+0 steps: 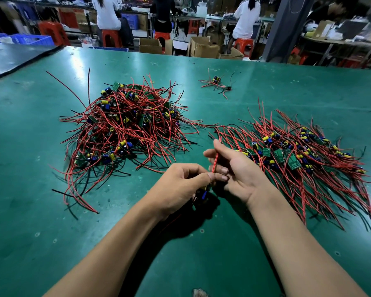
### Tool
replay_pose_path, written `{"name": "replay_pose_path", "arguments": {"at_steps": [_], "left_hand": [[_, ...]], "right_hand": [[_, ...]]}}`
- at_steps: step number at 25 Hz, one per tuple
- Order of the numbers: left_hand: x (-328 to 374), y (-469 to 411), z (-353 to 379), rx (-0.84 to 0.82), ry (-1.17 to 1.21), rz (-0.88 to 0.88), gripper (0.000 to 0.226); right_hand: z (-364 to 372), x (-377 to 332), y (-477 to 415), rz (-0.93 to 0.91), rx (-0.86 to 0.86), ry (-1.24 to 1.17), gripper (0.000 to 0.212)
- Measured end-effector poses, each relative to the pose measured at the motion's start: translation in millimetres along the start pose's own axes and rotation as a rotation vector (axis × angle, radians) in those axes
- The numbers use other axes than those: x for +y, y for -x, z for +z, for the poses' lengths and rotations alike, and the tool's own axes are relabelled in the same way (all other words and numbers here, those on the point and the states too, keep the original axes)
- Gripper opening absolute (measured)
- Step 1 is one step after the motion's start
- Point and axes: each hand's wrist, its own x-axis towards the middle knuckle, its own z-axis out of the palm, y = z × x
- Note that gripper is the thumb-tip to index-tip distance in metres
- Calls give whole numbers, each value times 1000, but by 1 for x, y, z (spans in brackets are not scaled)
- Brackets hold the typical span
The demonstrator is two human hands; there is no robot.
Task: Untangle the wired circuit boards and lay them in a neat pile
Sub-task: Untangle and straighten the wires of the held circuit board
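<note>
A tangled heap of wired circuit boards (124,125), with red and black leads, sits left of centre on the green table (30,221). To the right lies a flatter pile of boards (293,155) with their wires combed the same way. My left hand (180,187) grips one small board (204,195) with blue and yellow parts. Its red wires (215,159) run up across my right hand (236,170), whose thumb and fingers pinch them. Both hands are held just above the table, between the two piles.
A small separate clump of boards and wires (217,83) lies farther back at centre. A dark table edge (19,58) sits at the far left. Beyond the table are cardboard boxes (204,48), red stools and seated people facing away.
</note>
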Motion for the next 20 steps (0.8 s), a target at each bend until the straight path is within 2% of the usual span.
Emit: {"name": "replay_pose_path", "arguments": {"at_steps": [3, 9, 12, 15, 17, 20], "left_hand": [[0, 1, 2, -38, -2, 3, 20], [-3, 2, -3, -58, -10, -2, 20], [-6, 0, -2, 20, -6, 2, 23], [-7, -3, 0, 125, 91, 19, 26], [-6, -4, -1, 160, 131, 33, 29], [-6, -6, -5, 115, 129, -7, 26]], "right_hand": [[-2, -4, -3, 14, 2, -142, 52], [-4, -2, -5, 23, -24, -311, 40], [-2, 2, -4, -28, 0, -134, 41], [1, 13, 2, -35, -142, 198, 39], [2, 20, 4, -47, -211, 297, 30], [1, 17, -5, -116, -62, 315, 36]]}}
